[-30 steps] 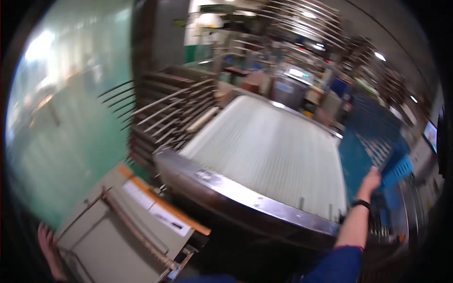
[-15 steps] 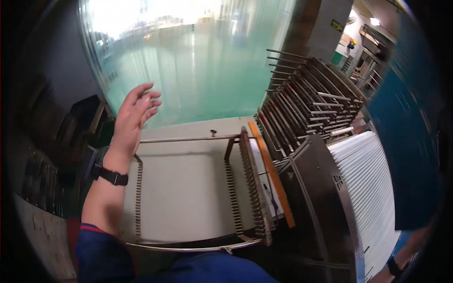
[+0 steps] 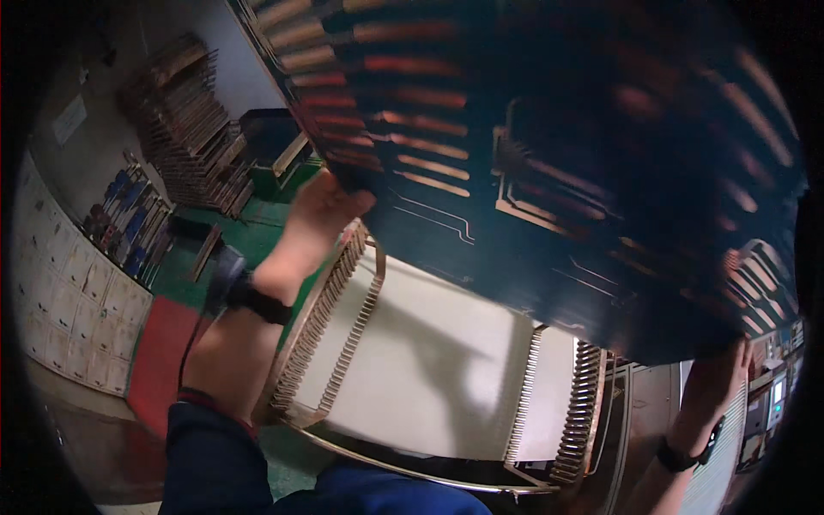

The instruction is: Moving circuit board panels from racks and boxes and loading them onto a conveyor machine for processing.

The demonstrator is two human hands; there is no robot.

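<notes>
A large dark blue panel, with pale strips and thin bent lines like a printed circuit board, fills the upper part of the view, tilted. My left hand grips its lower left edge, thumb on the near side. At its lower right edge my right hand is closed on it; its fingers are partly hidden. Below the panel stands a metal slotted rack with coil-like toothed bars at both sides. Its far part is hidden behind the panel.
The rack stands on a pale surface. White lockers line the left side, with stacked racks behind. A red patch lies on the green floor. At the far right is equipment with a lit screen.
The blue panel has come from the right to above the rack. My left hand, empty before, now holds its left edge. The view has turned left.
</notes>
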